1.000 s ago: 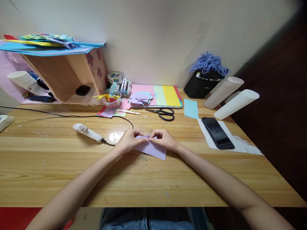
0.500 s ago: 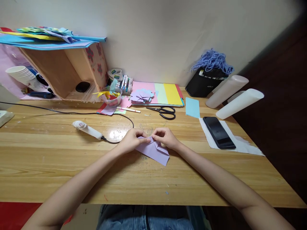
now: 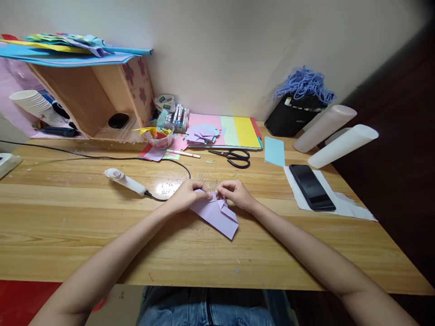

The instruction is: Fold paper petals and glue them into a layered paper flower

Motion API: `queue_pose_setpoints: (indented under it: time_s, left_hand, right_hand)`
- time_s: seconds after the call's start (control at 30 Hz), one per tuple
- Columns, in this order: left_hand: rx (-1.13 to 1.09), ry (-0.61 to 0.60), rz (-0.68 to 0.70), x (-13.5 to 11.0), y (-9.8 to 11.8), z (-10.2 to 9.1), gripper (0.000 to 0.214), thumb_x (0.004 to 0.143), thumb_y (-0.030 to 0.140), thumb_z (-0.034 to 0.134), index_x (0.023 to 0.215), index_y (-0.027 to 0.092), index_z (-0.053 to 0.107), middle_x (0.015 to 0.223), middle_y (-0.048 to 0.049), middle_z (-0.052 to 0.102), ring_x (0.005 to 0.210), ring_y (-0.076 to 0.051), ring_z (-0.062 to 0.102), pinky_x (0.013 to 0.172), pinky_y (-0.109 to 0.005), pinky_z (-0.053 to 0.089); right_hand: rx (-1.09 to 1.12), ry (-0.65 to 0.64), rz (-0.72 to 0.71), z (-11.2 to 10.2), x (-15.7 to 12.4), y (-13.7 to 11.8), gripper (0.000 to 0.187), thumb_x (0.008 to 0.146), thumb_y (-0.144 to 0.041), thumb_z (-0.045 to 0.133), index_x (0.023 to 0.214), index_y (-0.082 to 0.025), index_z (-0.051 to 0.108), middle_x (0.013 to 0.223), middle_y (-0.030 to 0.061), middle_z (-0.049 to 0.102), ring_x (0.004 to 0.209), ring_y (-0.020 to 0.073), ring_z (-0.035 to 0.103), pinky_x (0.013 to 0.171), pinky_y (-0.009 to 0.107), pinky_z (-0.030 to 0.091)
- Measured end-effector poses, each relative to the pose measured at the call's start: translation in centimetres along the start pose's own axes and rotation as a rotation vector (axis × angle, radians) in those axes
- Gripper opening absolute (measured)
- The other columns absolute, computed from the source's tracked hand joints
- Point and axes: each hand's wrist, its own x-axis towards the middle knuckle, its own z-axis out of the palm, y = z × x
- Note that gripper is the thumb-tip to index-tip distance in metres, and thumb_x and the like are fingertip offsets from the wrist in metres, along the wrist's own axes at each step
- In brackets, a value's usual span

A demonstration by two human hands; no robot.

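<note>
A folded sheet of purple paper (image 3: 215,216) slants above the desk in front of me, with small folded flaps on its right half. My left hand (image 3: 190,195) pinches the upper edge, thumb on top and fingers behind. Close beside it, my right hand (image 3: 235,194) is closed at the same edge, its thumb and fingertips together by the flaps. The fingertips partly hide the paper's top corner.
Black-handled scissors (image 3: 238,157) lie beyond my hands, near a marker (image 3: 183,154). A white corded tool (image 3: 125,181) is at left. Light blue paper (image 3: 274,151) and a phone (image 3: 311,186) on white paper are at right. Behind stand a plastic tub (image 3: 159,138) and black pouch (image 3: 292,118).
The purple paper has tilted a little, its lower corner shifting down and left. My right fingertips have curled slightly at the edge. The whole view has shifted a little.
</note>
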Motion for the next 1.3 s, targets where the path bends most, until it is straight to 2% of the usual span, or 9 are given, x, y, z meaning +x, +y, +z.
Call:
queue_pose_setpoints:
  time_s: [0.13,0.37,0.67,0.8,0.93,1.03,1.1,1.17,1.3]
  left_hand:
    - [0.005,-0.006,-0.014,0.0,-0.2,-0.1,0.02,0.063,0.034,0.061,0.064,0.014,0.066,0.058,0.0004,0.058,0.056,-0.012,0.048,0.049,-0.021,0.03]
    - [0.023,-0.054,0.032,0.2,-0.7,-0.3,0.029,0.067,0.04,0.057,0.065,0.014,0.068,0.053,0.0006,0.056,0.051,-0.01,0.044,0.046,-0.022,0.026]
    - [0.182,0.075,0.228,-0.4,-0.2,0.9,0.021,0.072,0.028,0.051,0.066,0.014,0.066,0.065,-0.0014,0.064,0.063,-0.013,0.054,0.059,-0.022,0.037]
    - [0.187,0.085,0.196,-0.3,-0.1,0.9,0.024,0.073,0.032,0.051,0.067,0.015,0.067,0.067,-0.0016,0.064,0.064,-0.014,0.054,0.058,-0.022,0.037]
    - [0.112,0.261,0.13,-0.2,0.1,0.5,0.026,0.073,0.036,0.052,0.067,0.015,0.065,0.068,-0.0016,0.064,0.064,-0.015,0.055,0.058,-0.022,0.037]
    - [0.04,0.477,0.143,-0.2,0.2,0.2,0.03,0.074,0.042,0.051,0.073,0.015,0.065,0.074,-0.0021,0.065,0.07,-0.016,0.056,0.062,-0.023,0.038]
    - [-0.002,0.559,0.155,-0.1,0.2,0.0,0.031,0.075,0.043,0.051,0.076,0.016,0.064,0.078,-0.0025,0.065,0.074,-0.016,0.056,0.065,-0.023,0.038]
    - [-0.066,0.535,0.139,0.0,0.1,0.0,0.031,0.074,0.044,0.052,0.077,0.015,0.063,0.079,-0.0031,0.065,0.073,-0.016,0.055,0.065,-0.023,0.039]
    - [-0.16,0.371,0.059,0.3,0.1,0.0,0.033,0.074,0.044,0.053,0.075,0.013,0.063,0.074,-0.003,0.063,0.07,-0.016,0.054,0.06,-0.023,0.038]
  right_hand:
    - [0.065,-0.061,0.049,0.0,-0.1,0.0,0.02,0.071,-0.032,0.063,0.079,-0.014,0.061,0.066,0.0007,0.059,0.055,0.0103,0.054,0.052,0.022,0.043]
    - [0.014,-0.022,0.039,0.1,-0.2,0.0,0.018,0.073,-0.031,0.061,0.07,-0.013,0.059,0.06,-0.001,0.055,0.049,0.0078,0.05,0.047,0.02,0.04]
    - [-0.016,-0.011,0.039,0.2,-0.1,0.3,0.018,0.072,-0.031,0.062,0.072,-0.013,0.06,0.064,0.001,0.058,0.055,0.0097,0.052,0.051,0.021,0.041]
    - [0.006,-0.008,0.061,-0.2,0.2,0.3,0.02,0.073,-0.033,0.059,0.072,-0.013,0.062,0.063,0.001,0.058,0.056,0.0099,0.052,0.053,0.021,0.04]
    - [0.026,0.074,0.079,-0.9,0.8,-0.3,0.029,0.08,-0.038,0.05,0.077,-0.013,0.065,0.073,0.0031,0.062,0.066,0.0113,0.054,0.058,0.021,0.039]
    - [0.043,0.069,0.138,-1.3,1.0,-0.3,0.027,0.075,-0.039,0.057,0.08,-0.014,0.065,0.074,0.002,0.063,0.066,0.0117,0.054,0.059,0.022,0.039]
    - [0.11,0.11,0.171,-1.2,1.1,0.1,0.03,0.069,-0.038,0.063,0.088,-0.014,0.064,0.078,0.0026,0.064,0.068,0.0132,0.055,0.06,0.023,0.041]
    - [0.208,0.205,0.154,-1.1,1.2,0.7,0.035,0.068,-0.038,0.064,0.094,-0.014,0.063,0.086,0.0044,0.065,0.074,0.0153,0.057,0.063,0.025,0.043]
    - [0.28,0.334,0.094,-1.2,1.3,1.4,0.037,0.068,-0.039,0.064,0.097,-0.016,0.061,0.091,0.0059,0.065,0.079,0.0172,0.058,0.067,0.027,0.045]
